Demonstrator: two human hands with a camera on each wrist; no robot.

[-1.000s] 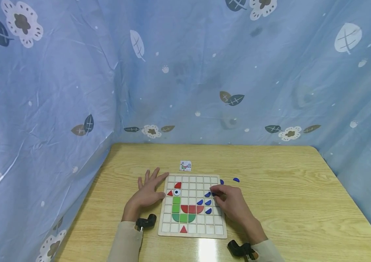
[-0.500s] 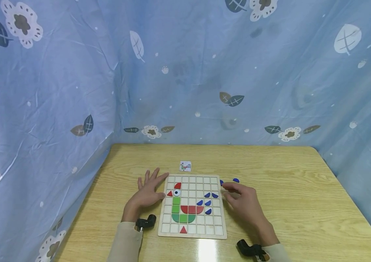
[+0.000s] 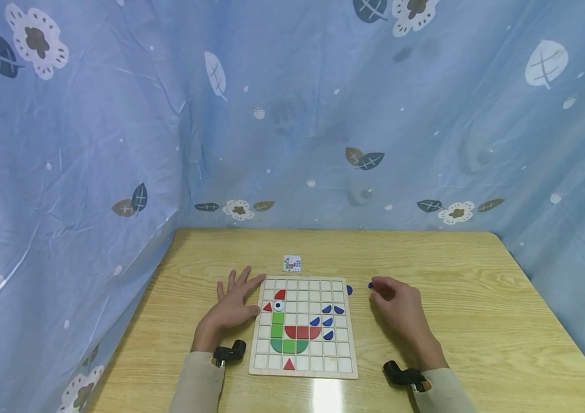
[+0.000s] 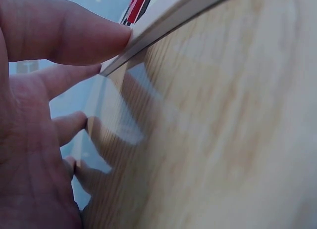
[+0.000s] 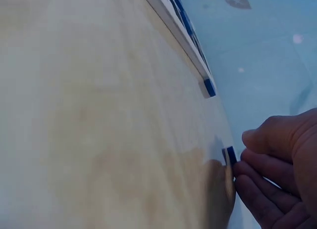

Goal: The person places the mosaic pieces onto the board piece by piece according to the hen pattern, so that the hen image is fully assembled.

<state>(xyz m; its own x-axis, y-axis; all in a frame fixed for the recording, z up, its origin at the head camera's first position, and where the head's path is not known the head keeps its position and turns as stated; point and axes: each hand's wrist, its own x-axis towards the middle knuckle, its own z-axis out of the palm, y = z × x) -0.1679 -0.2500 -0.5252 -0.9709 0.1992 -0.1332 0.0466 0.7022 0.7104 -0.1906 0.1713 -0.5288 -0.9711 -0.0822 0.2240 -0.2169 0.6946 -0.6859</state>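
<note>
The square wooden grid board [image 3: 323,362] lies on the table with coloured pieces forming a bird shape, including green squares, red pieces and a round eye piece [image 3: 279,306]. Fingers spread, my left hand [image 3: 230,310] rests at the board's left edge; in the left wrist view its thumb [image 4: 94,38] touches the rim. My right hand [image 3: 401,304] is right of the board, fingertips right at a blue half-round piece [image 3: 370,285] on the table. In the right wrist view, the thumb is apart from that piece [image 5: 231,155]. A second blue half-round piece [image 3: 350,290] lies against the board's right edge.
A small picture card [image 3: 292,263] with a grid pattern lies behind the board. Several blue half-round pieces [image 3: 328,322] sit in the board's right cells. A blue patterned curtain [image 3: 292,115] hangs along the table's [image 3: 452,269] back and left side.
My right hand has left a blue piece on the board's right side and moved right and slightly back to a loose blue piece. The left hand has stayed in place.
</note>
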